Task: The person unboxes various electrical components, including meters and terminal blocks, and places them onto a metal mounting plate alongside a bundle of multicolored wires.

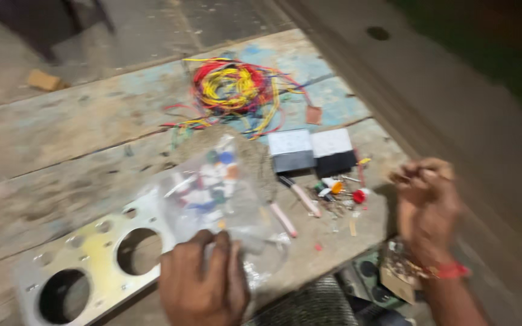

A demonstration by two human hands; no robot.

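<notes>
Left hand [203, 284] at 6 o'clock pinches a clear plastic bag of small coloured parts [212, 190], lying on the worn wooden bench [61, 133]. Right hand [425, 202] at 4 o'clock, fingers curled narrow; contents unclear. Two boxes with pale rectangular labels [312, 151] sit at 1 o'clock from the bag.

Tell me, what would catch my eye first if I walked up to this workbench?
Probably the tangle of red and yellow wires at the far side of the worn wooden bench. Nearer, the left hand grips a clear plastic bag of small coloured parts, beside a metal plate with large round holes. The right hand, a red band at its wrist, is closed near two small boxes; the picture is blurred.
</notes>
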